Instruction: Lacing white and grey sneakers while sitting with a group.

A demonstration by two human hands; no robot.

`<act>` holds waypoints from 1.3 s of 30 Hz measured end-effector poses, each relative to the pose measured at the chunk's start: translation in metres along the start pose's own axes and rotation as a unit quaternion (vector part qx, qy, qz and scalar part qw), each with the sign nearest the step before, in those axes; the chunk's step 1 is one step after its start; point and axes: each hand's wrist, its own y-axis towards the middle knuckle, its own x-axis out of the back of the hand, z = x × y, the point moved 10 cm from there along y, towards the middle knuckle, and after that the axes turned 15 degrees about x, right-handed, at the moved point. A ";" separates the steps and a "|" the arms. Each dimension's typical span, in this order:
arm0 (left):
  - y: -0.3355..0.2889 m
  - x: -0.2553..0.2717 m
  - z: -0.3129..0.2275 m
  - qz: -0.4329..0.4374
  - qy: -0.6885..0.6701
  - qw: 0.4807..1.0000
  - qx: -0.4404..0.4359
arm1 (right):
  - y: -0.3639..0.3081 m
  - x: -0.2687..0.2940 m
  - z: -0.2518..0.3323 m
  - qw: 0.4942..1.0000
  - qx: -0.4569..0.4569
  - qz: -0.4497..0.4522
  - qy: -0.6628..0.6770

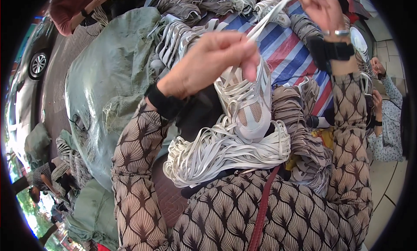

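Note:
A white and beige sneaker [252,114] rests toe toward me, partly laced, above a large bundle of loose white shoelaces [226,153] across my lap. Over the upper part of the shoe, my left hand [217,62] pinches a white shoelace [271,16]. Up and to the right, the raised fingers of my right hand [321,10] close on the same lace, which stretches taut between both hands. My left hand hides part of the sneaker's opening, and the fingertips of my right hand reach the picture's top edge.
Stacked beige shoe uppers [295,125] stand right of the sneaker, and more pale uppers [173,42] lie beyond my left hand. A striped tarp [282,51] spreads ahead. At left bulges a grey-green sack [113,73]. Other people [388,116] work at the right and far left.

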 end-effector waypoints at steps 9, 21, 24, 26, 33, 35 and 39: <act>0.003 0.014 -0.029 0.018 0.168 0.972 0.164 | -0.073 0.078 -0.008 0.584 -0.062 0.294 -0.754; -0.059 0.024 -0.008 -0.024 0.148 0.963 0.223 | -0.119 -0.106 -0.117 0.756 -0.335 0.475 -0.300; -0.093 0.048 0.018 -0.012 0.139 0.967 0.213 | -0.118 -0.061 -0.096 0.759 -0.294 0.475 -0.334; -0.123 0.071 0.033 -0.055 0.156 0.981 0.107 | -0.122 -0.040 -0.079 0.759 -0.323 0.433 -0.362; -0.160 0.123 0.097 -0.383 0.060 0.918 0.083 | -0.133 -0.079 -0.123 0.725 -0.365 0.443 -0.380; -0.108 0.085 0.035 -0.385 0.023 0.923 -0.017 | -0.131 -0.114 -0.140 0.704 -0.322 0.492 -0.398; -0.068 0.042 0.001 -0.325 -0.124 0.936 -0.058 | -0.128 -0.152 -0.153 0.688 -0.368 0.464 -0.420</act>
